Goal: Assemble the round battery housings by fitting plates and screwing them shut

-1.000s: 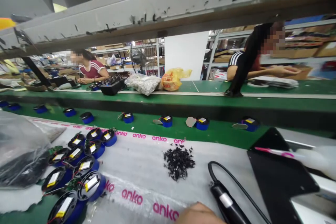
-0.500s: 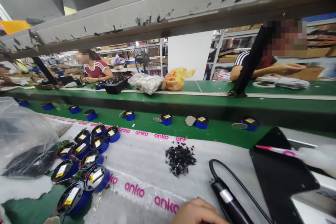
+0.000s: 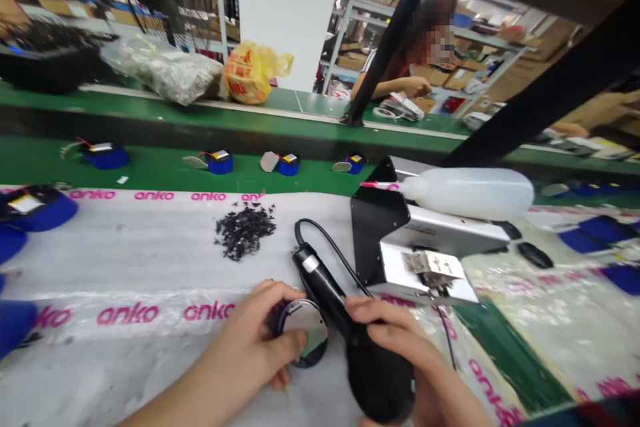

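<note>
My left hand (image 3: 273, 337) grips a round housing (image 3: 309, 327) with a dark rim, its thumb pressed on the pale flat plate inside. My right hand (image 3: 405, 340) is closed around a black round part (image 3: 380, 373), held just right of the housing and apart from it. Behind that part lies a black corded hand tool (image 3: 320, 283), its lower end covered by the part and my fingers. A pile of black scraps (image 3: 245, 230) sits on the white sheet (image 3: 165, 253) beyond my left hand.
Blue round units with pale plates (image 3: 287, 163) stand along the green belt (image 3: 150, 173); more blue units (image 3: 43, 207) sit at left. A metal machine (image 3: 430, 260) with a white bottle (image 3: 470, 192) on top stands at right. Across the belt, a person (image 3: 400, 83) works behind a black post.
The view has swung right and down. Both hands are now in view holding parts; before, only part of one hand showed at the bottom edge.
</note>
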`<action>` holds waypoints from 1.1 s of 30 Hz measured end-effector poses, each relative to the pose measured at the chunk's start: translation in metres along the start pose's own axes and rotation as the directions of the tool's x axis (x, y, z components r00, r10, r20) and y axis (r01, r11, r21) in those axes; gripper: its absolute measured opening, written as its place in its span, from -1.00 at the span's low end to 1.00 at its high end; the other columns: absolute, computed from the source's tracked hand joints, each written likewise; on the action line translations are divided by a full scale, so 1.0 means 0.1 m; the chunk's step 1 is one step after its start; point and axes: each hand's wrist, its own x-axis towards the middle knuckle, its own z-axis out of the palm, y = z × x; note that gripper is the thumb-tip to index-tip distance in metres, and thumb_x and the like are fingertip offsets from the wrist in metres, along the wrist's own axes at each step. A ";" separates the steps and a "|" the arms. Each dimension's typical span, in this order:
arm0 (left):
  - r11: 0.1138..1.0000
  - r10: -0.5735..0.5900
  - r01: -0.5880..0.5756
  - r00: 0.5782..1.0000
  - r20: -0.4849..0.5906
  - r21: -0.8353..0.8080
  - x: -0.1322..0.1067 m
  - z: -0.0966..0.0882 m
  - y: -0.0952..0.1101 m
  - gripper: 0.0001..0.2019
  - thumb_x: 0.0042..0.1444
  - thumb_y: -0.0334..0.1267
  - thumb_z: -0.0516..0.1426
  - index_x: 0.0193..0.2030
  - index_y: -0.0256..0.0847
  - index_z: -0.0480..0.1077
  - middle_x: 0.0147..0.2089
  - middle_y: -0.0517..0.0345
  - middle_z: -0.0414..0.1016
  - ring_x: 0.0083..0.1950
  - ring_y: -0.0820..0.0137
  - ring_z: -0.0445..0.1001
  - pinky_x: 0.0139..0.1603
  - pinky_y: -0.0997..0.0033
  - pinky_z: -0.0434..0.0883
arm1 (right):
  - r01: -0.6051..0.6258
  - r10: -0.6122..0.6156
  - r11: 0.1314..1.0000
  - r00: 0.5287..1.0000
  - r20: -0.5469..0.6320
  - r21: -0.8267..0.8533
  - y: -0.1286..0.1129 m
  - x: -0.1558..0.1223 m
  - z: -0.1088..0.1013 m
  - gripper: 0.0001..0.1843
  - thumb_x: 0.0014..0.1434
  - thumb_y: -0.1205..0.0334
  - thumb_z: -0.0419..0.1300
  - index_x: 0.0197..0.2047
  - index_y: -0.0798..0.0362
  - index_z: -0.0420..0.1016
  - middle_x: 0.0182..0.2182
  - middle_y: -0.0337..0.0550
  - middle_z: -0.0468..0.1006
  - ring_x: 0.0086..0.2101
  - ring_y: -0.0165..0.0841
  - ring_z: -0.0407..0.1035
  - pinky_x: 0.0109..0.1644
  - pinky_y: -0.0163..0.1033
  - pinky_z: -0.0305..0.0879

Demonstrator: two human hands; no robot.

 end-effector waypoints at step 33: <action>0.898 -0.006 0.242 0.842 0.540 -0.367 0.09 -0.45 0.04 -0.56 0.20 -0.39 0.21 0.22 -0.15 0.38 -0.15 0.11 0.63 -0.19 0.29 0.68 0.00 0.19 0.53 | 0.109 0.032 0.963 0.861 0.507 -0.247 -0.05 0.45 0.08 -0.40 0.30 0.25 0.24 0.36 -0.05 0.21 0.25 -0.13 0.37 0.18 -0.33 0.36 0.27 -0.28 0.35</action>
